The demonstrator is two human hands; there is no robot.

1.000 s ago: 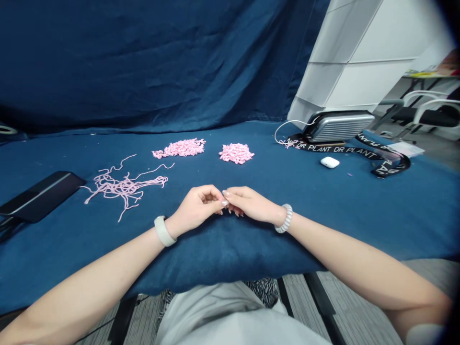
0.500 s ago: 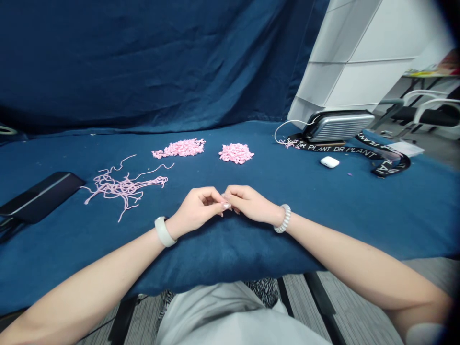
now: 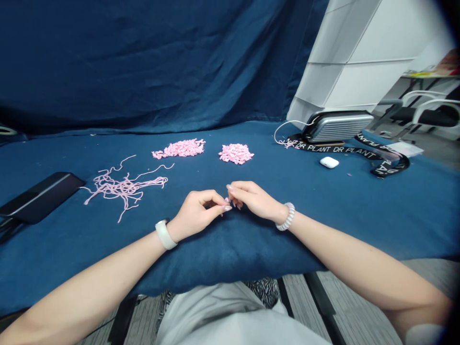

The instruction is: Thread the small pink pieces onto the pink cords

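My left hand (image 3: 196, 214) and my right hand (image 3: 251, 199) meet near the front edge of the blue-covered table (image 3: 359, 211). Both are pinched, fingertips touching, around a tiny pink piece that I can barely make out between them. A loose tangle of pink strings (image 3: 124, 187) lies to the left of my hands. Two heaps of small pink knotted pieces sit farther back, a left heap (image 3: 179, 147) and a right heap (image 3: 236, 153).
A black phone-like slab (image 3: 39, 195) rests at the left edge. At the back right are a ribbed silver case (image 3: 336, 125), a black lanyard with white lettering (image 3: 359, 152) and a white earbud case (image 3: 329, 162). A blue cloth hangs behind.
My right hand has lifted slightly and shifted back and right; my left hand has dropped a little toward me. The fingertips stay together.
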